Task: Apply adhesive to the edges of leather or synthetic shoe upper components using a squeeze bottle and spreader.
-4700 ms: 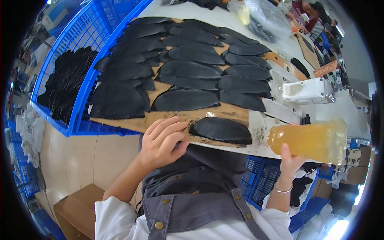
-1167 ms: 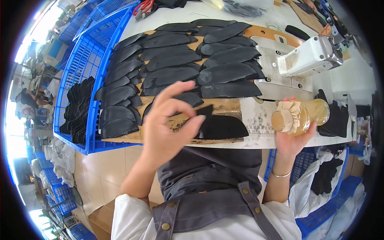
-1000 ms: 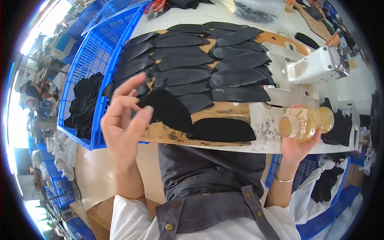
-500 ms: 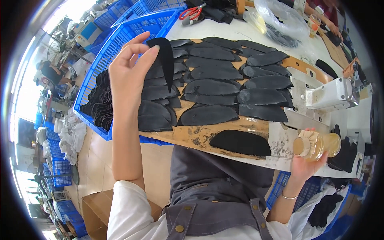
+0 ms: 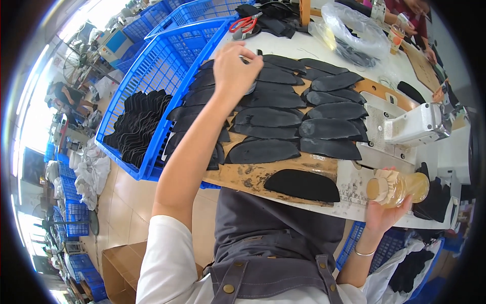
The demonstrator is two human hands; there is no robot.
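Brown board [image 5: 242, 176] bears black pieces [image 5: 271, 117]; white table [image 5: 289, 46] lies beneath.

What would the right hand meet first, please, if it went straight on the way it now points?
Carrying the paper-covered jar, the right hand would probably meet the white machine arm ahead of it first, though depth is unclear and it might pass above.

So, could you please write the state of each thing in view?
Black pieces: overlapping in rows
Lone black piece: flat on the board
Left hand: above the rows, grip unclear
Right hand: wrapped around the jar
Jar: tipped sideways, mouth end covered
Blue basket: uncovered, partly filled
Red-handled scissors: lying down, blades unclear
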